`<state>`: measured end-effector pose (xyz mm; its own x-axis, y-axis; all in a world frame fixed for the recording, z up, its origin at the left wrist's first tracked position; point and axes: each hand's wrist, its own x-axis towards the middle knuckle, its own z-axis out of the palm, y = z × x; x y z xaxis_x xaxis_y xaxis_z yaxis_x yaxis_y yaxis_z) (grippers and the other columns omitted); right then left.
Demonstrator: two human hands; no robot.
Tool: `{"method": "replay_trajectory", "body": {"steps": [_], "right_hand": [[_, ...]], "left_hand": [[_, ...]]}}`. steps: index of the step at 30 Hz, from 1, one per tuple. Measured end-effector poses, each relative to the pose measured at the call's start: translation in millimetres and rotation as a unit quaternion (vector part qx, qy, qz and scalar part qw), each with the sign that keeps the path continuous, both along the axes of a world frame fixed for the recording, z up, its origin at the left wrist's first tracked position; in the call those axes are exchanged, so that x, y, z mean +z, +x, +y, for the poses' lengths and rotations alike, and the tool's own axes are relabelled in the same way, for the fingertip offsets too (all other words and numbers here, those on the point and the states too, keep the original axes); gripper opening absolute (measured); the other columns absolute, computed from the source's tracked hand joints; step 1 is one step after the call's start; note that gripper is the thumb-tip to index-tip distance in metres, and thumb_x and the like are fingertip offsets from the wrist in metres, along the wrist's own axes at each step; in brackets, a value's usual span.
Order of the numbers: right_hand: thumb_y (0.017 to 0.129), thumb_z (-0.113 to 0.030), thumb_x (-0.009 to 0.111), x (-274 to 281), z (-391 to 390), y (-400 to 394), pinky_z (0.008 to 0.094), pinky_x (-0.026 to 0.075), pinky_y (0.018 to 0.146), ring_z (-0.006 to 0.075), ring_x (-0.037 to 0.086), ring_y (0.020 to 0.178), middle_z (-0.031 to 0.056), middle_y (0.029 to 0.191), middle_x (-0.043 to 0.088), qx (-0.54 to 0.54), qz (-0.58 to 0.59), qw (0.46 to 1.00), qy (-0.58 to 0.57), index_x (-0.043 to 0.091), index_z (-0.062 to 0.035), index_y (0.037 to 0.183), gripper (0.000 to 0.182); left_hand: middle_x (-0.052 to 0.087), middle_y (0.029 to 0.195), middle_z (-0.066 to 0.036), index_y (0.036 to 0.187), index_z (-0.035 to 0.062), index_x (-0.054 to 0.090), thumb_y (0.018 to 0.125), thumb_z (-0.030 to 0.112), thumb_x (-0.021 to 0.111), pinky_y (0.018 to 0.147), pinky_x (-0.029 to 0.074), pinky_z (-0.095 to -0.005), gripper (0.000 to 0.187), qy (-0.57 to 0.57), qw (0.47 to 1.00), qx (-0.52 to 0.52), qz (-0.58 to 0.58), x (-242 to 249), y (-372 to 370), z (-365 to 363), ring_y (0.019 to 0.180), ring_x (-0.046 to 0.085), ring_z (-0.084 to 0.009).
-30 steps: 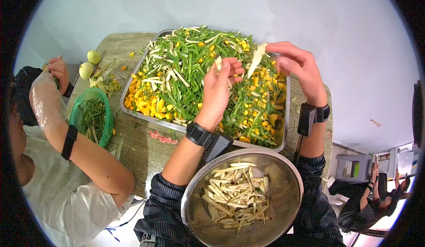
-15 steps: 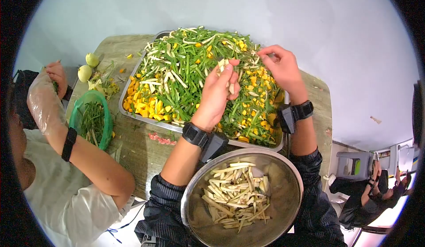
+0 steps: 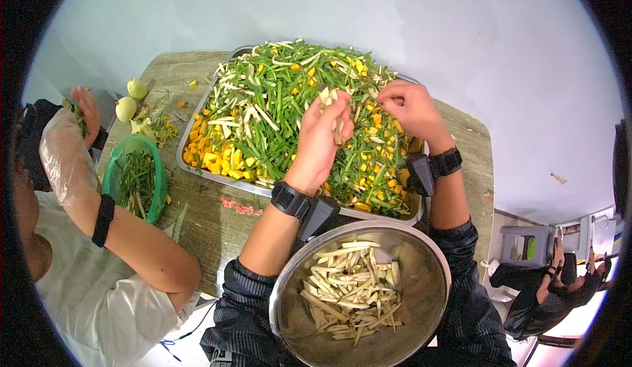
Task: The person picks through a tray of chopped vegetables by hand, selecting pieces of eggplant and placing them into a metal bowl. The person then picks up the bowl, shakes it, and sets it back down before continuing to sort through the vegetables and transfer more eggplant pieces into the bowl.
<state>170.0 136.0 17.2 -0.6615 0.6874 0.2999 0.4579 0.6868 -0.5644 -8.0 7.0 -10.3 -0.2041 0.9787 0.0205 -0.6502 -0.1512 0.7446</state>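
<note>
My left hand (image 3: pixel 322 133) is closed around a few pale vegetable strips (image 3: pixel 327 97), their ends poking out above the thumb. It hovers over a heaped metal tray (image 3: pixel 224 180) of cut green stems (image 3: pixel 283 97), pale strips and yellow-orange chunks (image 3: pixel 220 159). My right hand (image 3: pixel 411 110) is at the tray's right part, fingers bent and pinched together close to the pile. What its fingertips hold, if anything, is too small to tell. Below my hands, between my forearms, a steel bowl (image 3: pixel 421 294) holds more pale strips (image 3: pixel 352 288).
At left sits another person (image 3: pixel 118 288) wearing a clear plastic glove, with greens in hand. Near them are a green basket (image 3: pixel 162 189) of stems and two round pale-green vegetables (image 3: pixel 126 109). The wooden table (image 3: pixel 197 235) meets a wall. Another person (image 3: pixel 553 301) and a grey stool (image 3: pixel 525 245) are at far right.
My right hand has shifted slightly left and down, its fingers curling closer over the pile. My left hand keeps the strips, its fingers shifting slightly. The other person's bare hand has turned.
</note>
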Motion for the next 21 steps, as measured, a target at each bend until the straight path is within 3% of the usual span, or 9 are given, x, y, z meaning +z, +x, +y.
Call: {"method": "replay_trajectory", "body": {"steps": [3, 5, 9, 11, 18, 21], "right_hand": [[0.087, -0.017, 0.063, 2.6, 1.4, 3.7, 0.0366, 0.055, 0.073, 0.0250, 0.069, 0.078, 0.0133, 0.090, 0.074, -0.003, 0.082, 0.996, -0.028, 0.075, 0.0003, 0.092, 0.022], [0.088, -0.008, 0.060, 12.0, 0.6, 8.3, 0.0253, 0.048, 0.063, 0.0085, 0.058, 0.072, 0.0049, 0.093, 0.070, 0.009, 0.064, 0.988, -0.137, 0.075, 0.0038, 0.092, 0.020], [0.089, -0.017, 0.066, 31.0, -5.5, 14.3, 0.0244, 0.048, 0.065, 0.0072, 0.059, 0.073, 0.0040, 0.085, 0.072, 0.038, 0.031, 0.975, -0.219, 0.077, 0.0007, 0.094, 0.021], [0.094, -0.017, 0.067, 37.0, -18.4, 10.5, 0.0221, 0.046, 0.064, 0.0047, 0.057, 0.072, 0.0009, 0.087, 0.072, 0.090, 0.102, 0.954, -0.266, 0.078, -0.0021, 0.097, 0.019], [0.097, -0.018, 0.066, 45.3, -40.4, -9.4, 0.0217, 0.046, 0.063, 0.0038, 0.056, 0.072, -0.0011, 0.088, 0.071, 0.152, 0.107, 0.943, -0.276, 0.076, -0.0020, 0.100, 0.019], [0.097, -0.018, 0.066, 46.6, -41.0, -8.7, 0.0213, 0.046, 0.063, 0.0037, 0.056, 0.072, -0.0015, 0.087, 0.070, 0.152, 0.107, 0.938, -0.291, 0.076, -0.0020, 0.100, 0.020]], "left_hand": [[0.047, 0.075, 0.003, 0.115, 0.0045, 0.056, 0.101, 0.016, 0.057, 0.055, 0.032, -0.0252, 0.018, -0.001, 1.000, -0.002, -0.026, -1.0, -1.3, 0.5, 0.059, 0.040, -0.0084], [0.043, 0.071, 0.005, 0.113, 0.0051, 0.057, 0.100, 0.014, 0.057, 0.052, 0.028, -0.0247, 0.016, -0.010, 1.000, 0.001, -0.008, -0.7, -2.1, -0.6, 0.056, 0.037, -0.0069], [0.041, 0.069, 0.006, 0.111, 0.0060, 0.058, 0.100, 0.015, 0.059, 0.051, 0.026, -0.0243, 0.014, -0.007, 1.000, 0.003, 0.015, -0.9, -1.4, -1.2, 0.053, 0.034, -0.0061], [0.039, 0.067, 0.007, 0.103, 0.0088, 0.057, 0.101, 0.018, 0.060, 0.050, 0.025, -0.0240, 0.010, -0.036, 0.999, 0.001, 0.041, 5.1, 1.1, -3.0, 0.052, 0.032, -0.0057], [0.035, 0.064, 0.009, 0.088, 0.0134, 0.051, 0.104, 0.025, 0.058, 0.049, 0.023, -0.0243, 0.021, -0.024, 0.997, -0.017, 0.070, 6.2, 1.6, -3.0, 0.052, 0.031, -0.0047], [0.034, 0.064, 0.009, 0.087, 0.0135, 0.051, 0.103, 0.025, 0.060, 0.049, 0.024, -0.0243, 0.022, -0.024, 1.000, -0.007, 0.016, 5.1, 0.1, -2.6, 0.052, 0.030, -0.0047]]}}
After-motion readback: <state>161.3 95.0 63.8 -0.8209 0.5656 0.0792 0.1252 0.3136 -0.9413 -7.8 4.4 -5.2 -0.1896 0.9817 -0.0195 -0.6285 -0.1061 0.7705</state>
